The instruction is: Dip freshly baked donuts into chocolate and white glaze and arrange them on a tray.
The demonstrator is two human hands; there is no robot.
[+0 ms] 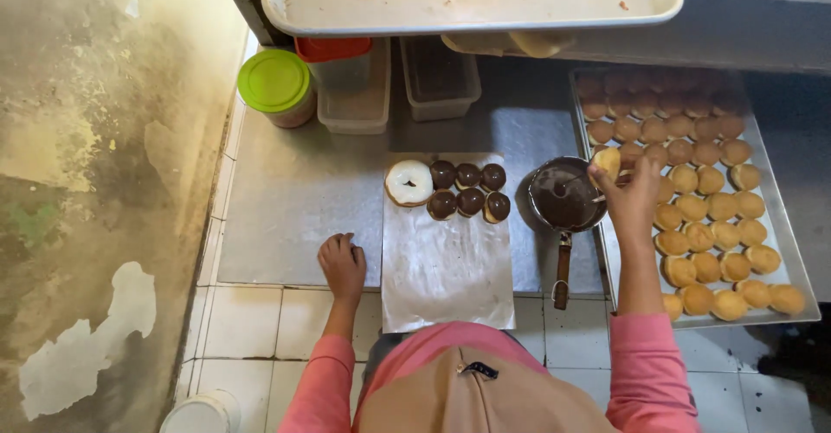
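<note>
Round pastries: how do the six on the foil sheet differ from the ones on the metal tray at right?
The six dark-glazed round pastries wear glossy chocolate-brown tops; the plain golden pastries are bare. The glazed ones form two short rows on the foil sheet; the plain ones fill the metal tray in many rows. Both look similarly small and round.

Glazed round doughnuts (pixel 468 189) on flat foil sheet (pixel 447 264), mid-desk; small long-handled saucepan (pixel 567 198) just right of it; metal tray of plain golden buns (pixel 783 234) farther right; lidded plastic tubs (pixel 353 96) behind.
</note>
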